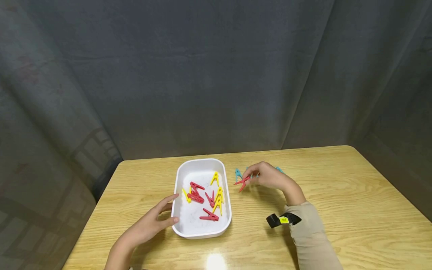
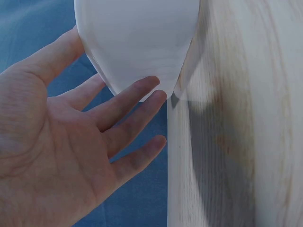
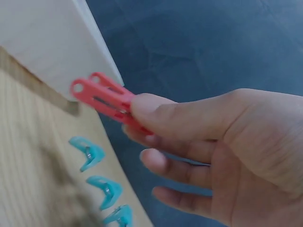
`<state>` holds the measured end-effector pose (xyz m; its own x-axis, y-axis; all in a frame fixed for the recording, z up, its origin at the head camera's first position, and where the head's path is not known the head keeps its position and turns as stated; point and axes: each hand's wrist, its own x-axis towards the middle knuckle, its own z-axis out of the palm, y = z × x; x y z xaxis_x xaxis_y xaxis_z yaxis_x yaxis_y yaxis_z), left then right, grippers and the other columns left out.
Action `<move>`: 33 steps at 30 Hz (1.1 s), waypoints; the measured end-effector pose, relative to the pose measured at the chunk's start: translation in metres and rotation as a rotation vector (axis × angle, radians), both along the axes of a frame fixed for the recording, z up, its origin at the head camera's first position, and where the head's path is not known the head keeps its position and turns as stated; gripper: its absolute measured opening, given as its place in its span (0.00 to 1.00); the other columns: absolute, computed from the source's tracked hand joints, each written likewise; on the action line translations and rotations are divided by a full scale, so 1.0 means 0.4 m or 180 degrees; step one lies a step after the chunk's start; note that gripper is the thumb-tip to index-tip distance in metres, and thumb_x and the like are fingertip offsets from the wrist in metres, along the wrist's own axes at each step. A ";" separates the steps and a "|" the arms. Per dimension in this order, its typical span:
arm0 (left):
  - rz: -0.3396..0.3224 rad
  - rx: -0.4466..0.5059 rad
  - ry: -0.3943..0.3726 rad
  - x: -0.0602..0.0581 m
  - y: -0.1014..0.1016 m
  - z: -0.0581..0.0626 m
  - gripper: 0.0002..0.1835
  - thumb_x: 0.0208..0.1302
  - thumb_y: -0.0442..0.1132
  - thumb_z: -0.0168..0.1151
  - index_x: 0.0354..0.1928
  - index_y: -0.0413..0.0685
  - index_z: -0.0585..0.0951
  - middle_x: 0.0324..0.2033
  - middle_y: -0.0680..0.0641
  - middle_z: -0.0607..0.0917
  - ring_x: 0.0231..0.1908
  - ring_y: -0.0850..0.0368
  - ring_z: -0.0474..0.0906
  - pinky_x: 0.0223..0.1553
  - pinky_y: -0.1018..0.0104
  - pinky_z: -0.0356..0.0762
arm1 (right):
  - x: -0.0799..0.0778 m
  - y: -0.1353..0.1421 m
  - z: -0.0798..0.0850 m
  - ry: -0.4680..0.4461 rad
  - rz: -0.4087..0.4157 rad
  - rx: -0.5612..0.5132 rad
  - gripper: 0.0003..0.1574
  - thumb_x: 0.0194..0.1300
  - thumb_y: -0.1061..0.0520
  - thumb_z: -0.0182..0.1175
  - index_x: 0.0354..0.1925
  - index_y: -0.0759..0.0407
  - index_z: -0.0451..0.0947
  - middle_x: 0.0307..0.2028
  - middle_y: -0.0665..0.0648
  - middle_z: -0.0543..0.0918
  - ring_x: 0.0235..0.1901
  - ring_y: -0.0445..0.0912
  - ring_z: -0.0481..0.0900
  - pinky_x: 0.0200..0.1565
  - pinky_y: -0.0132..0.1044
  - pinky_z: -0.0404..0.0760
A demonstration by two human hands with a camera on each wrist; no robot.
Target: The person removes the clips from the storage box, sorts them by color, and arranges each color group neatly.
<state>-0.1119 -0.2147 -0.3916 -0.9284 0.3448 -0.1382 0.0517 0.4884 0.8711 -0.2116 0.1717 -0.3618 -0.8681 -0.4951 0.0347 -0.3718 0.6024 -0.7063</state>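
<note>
Beige sleeve (image 1: pixel 312 238) fabric and a black strap (image 1: pixel 294 218) are showing nearest on the right arm. To the left, the left hand (image 1: pixel 148 225) is touching the left side of a white tray (image 1: pixel 202 236), its fingers spreading rather than clamping. Red clips (image 1: pixel 195 197) and yellow clips (image 1: pixel 219 201) are lying inside. Outside the right wall, the right hand (image 1: pixel 266 175) is pinching a red clip (image 3: pixel 108 96) above the table (image 1: pixel 337 195). One end is jutting free, so an uneven squeeze could be twisting it loose; low fingers could be brushing the blue clips (image 3: pixel 112 189) close by. Such a light left-hand touch may be leaving the tray free to slide if bumped. Yellowish wood grain is running across the tabletop, light is glaring near its front, and dark grey curtain (image 1: pixel 202 75) is hanging behind.
</note>
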 end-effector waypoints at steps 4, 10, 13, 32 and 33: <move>0.0025 -0.0016 -0.0027 0.001 0.001 0.001 0.37 0.66 0.44 0.66 0.74 0.49 0.62 0.64 0.35 0.71 0.65 0.37 0.66 0.62 0.39 0.64 | -0.011 0.000 -0.027 -0.0300 0.0174 0.0015 0.06 0.59 0.66 0.69 0.37 0.62 0.87 0.30 0.53 0.84 0.28 0.44 0.73 0.30 0.34 0.73; 0.0037 -0.0001 -0.0027 -0.004 0.003 0.001 0.37 0.66 0.44 0.67 0.74 0.49 0.62 0.64 0.35 0.71 0.65 0.37 0.66 0.62 0.39 0.64 | -0.026 -0.010 -0.067 -0.0472 0.0266 -0.0007 0.07 0.64 0.68 0.64 0.40 0.67 0.86 0.32 0.53 0.85 0.28 0.42 0.72 0.29 0.32 0.72; 0.0032 0.0005 -0.0027 -0.005 0.004 0.000 0.37 0.66 0.44 0.67 0.74 0.49 0.62 0.64 0.35 0.71 0.65 0.37 0.66 0.62 0.39 0.64 | -0.030 -0.017 -0.082 -0.0499 0.0221 -0.0015 0.09 0.65 0.68 0.61 0.42 0.68 0.85 0.32 0.53 0.85 0.26 0.42 0.72 0.28 0.31 0.71; 0.0078 -0.0032 -0.0043 -0.001 0.003 0.002 0.38 0.66 0.44 0.67 0.74 0.49 0.63 0.64 0.35 0.72 0.65 0.37 0.66 0.61 0.39 0.66 | -0.036 -0.046 -0.117 -0.0258 0.0005 0.0054 0.09 0.66 0.67 0.61 0.44 0.65 0.84 0.36 0.53 0.84 0.27 0.42 0.72 0.31 0.34 0.72; 0.0081 -0.0034 -0.0044 -0.001 0.003 0.002 0.38 0.66 0.44 0.67 0.74 0.49 0.63 0.64 0.35 0.72 0.65 0.37 0.66 0.61 0.39 0.66 | -0.036 -0.047 -0.118 -0.0246 0.0003 0.0051 0.09 0.66 0.67 0.61 0.44 0.65 0.84 0.36 0.53 0.84 0.27 0.42 0.72 0.30 0.34 0.73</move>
<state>-0.1123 -0.2134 -0.3907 -0.9348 0.3197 -0.1547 0.0271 0.4986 0.8664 -0.2260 0.1531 -0.4089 -0.8674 -0.4960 -0.0403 -0.3172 0.6135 -0.7232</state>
